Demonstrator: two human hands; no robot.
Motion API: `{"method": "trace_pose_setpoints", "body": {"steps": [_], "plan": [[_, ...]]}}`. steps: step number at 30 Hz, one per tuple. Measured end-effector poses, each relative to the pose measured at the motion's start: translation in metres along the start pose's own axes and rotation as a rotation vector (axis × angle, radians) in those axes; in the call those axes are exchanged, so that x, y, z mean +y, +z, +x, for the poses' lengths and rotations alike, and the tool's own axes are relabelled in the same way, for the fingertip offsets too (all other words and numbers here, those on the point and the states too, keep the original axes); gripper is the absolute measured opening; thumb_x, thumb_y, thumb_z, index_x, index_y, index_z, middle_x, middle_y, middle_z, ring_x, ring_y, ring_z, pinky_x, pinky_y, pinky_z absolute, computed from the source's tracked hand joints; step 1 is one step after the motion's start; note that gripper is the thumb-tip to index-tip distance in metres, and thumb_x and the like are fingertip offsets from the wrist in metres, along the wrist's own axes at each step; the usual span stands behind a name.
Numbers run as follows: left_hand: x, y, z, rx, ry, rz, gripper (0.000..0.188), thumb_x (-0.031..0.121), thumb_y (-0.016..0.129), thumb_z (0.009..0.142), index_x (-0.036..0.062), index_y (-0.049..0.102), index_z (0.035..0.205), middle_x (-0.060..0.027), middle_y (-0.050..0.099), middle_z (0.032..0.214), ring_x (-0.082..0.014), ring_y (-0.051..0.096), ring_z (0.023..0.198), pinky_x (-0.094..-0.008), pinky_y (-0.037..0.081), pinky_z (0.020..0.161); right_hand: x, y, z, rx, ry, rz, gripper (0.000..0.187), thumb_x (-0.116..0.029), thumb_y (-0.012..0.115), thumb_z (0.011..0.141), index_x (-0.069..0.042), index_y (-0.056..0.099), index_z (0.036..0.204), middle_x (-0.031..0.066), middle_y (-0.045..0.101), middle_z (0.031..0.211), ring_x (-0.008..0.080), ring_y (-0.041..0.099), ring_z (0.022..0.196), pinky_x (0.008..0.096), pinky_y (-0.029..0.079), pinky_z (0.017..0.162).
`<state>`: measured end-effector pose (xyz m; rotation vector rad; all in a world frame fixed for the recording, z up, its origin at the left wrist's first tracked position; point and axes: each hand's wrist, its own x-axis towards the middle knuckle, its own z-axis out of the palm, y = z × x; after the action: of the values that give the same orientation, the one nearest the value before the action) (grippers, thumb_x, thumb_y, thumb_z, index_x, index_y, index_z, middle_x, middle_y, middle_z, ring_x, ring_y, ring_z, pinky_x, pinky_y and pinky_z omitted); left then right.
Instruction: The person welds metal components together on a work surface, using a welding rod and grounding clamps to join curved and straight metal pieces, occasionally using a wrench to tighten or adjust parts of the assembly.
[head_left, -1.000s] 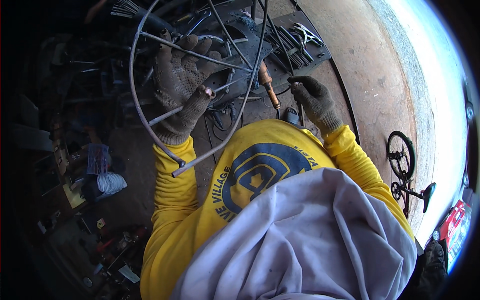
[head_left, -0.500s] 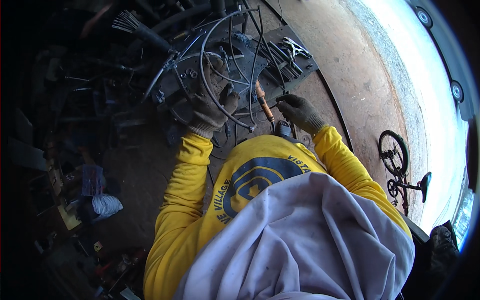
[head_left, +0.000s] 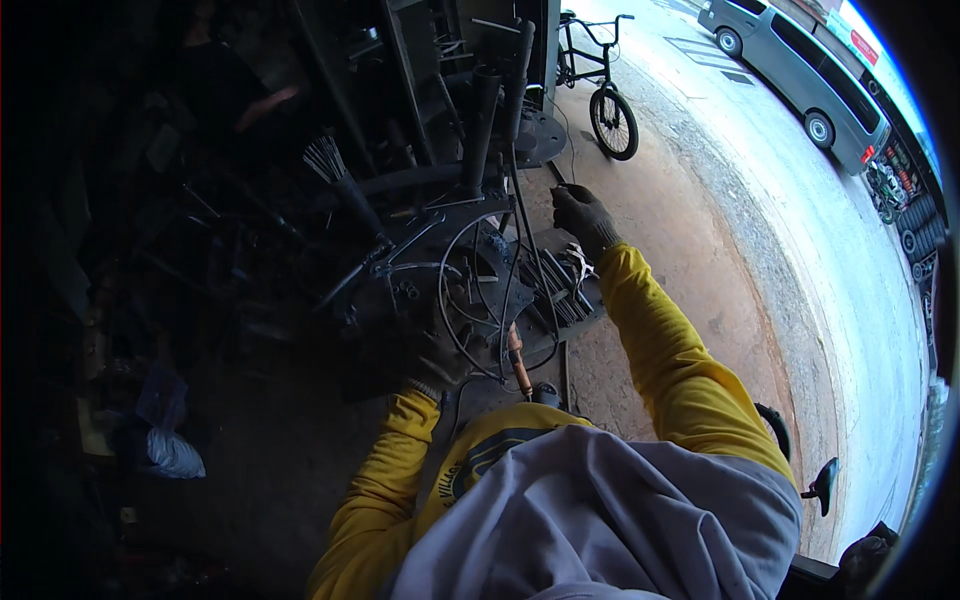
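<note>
My left hand (head_left: 436, 362), in a grey glove, grips the lower edge of a round wire frame (head_left: 470, 300) that rests on a dark metal work table (head_left: 560, 345). My right hand (head_left: 585, 216), also gloved, is stretched far forward with its fingers closed on the end of a thin metal rod (head_left: 530, 250), which runs back toward the frame. A tool with a wooden handle (head_left: 517, 362) lies just right of my left hand. Both sleeves are yellow, and a grey cloth covers my chest.
Upright dark pipes (head_left: 480, 120) and a bundle of thin rods (head_left: 325, 160) stand behind the table. A bicycle (head_left: 605, 95) is parked ahead on the dirt ground, and a grey van (head_left: 790, 50) is on the road. A person's arm (head_left: 265, 100) shows at the far left.
The wire frame has come down from in front of my chest onto the table. My right hand has left the wooden-handled tool and reached forward to the thin rod.
</note>
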<state>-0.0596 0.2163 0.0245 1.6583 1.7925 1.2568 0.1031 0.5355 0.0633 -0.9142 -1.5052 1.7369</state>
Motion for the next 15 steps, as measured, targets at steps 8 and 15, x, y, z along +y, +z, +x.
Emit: {"method": "trace_pose_setpoints", "body": {"steps": [8,15], "plan": [[0.016,0.015,0.001,0.032,-0.126,-0.285,0.106,0.012,0.077,0.079,0.0037,0.011,0.161,-0.0232,0.033,0.16,-0.0359,0.031,0.152,-0.0459,0.032,0.123,-0.047,0.037,0.18,-0.075,-0.225,-0.328,0.078,-0.05,0.079,0.084,-0.002,0.055,0.141,0.0138,0.071,0.122,0.022,0.07,0.103,0.035,0.055,0.089],[0.007,0.031,0.001,0.081,-0.163,-0.401,0.114,0.007,0.078,0.08,0.0062,0.0,0.163,-0.019,0.02,0.167,-0.0331,0.019,0.157,-0.0469,0.025,0.126,-0.064,0.061,0.183,-0.086,-0.408,-0.449,0.031,-0.028,0.072,0.093,-0.001,0.071,0.108,0.0049,0.071,0.085,0.0156,0.068,0.073,0.0313,0.054,0.065]]}}
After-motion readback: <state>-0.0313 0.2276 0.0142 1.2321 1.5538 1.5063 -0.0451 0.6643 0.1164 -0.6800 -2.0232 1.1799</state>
